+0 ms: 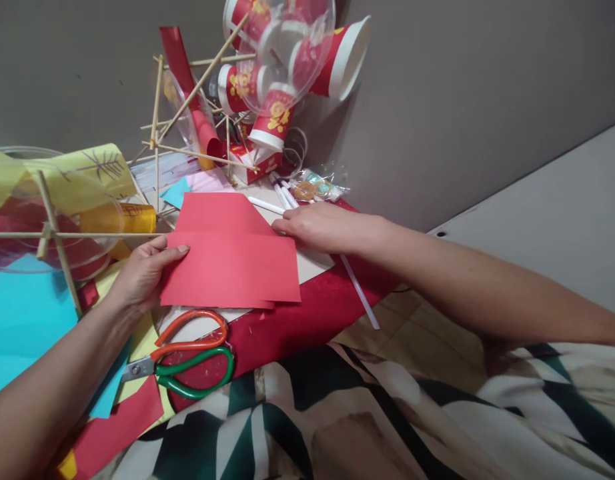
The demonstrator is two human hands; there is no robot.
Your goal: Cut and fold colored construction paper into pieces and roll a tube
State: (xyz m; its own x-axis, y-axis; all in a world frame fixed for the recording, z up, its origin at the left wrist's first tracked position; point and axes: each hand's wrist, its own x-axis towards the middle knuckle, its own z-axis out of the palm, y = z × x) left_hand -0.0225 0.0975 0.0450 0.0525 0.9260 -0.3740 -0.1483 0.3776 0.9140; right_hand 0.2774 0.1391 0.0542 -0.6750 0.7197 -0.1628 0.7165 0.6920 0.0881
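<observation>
A folded sheet of red paper (227, 257) lies on the work surface in front of me. My left hand (142, 273) grips its left edge, thumb on top and fingers under. My right hand (320, 227) rests flat on the paper's upper right edge, fingers stretched out and pressing the fold. Scissors (190, 353) with one orange and one green handle lie just below the paper, near my left wrist.
Behind the paper stand a frame of wooden sticks (187, 113), red paper cups (287, 67), white pens (282, 197) and a bag of tape rolls (315, 187). Blue, yellow and red paper sheets (22, 320) lie left. A white straw (360, 293) crosses the red cloth (307, 320).
</observation>
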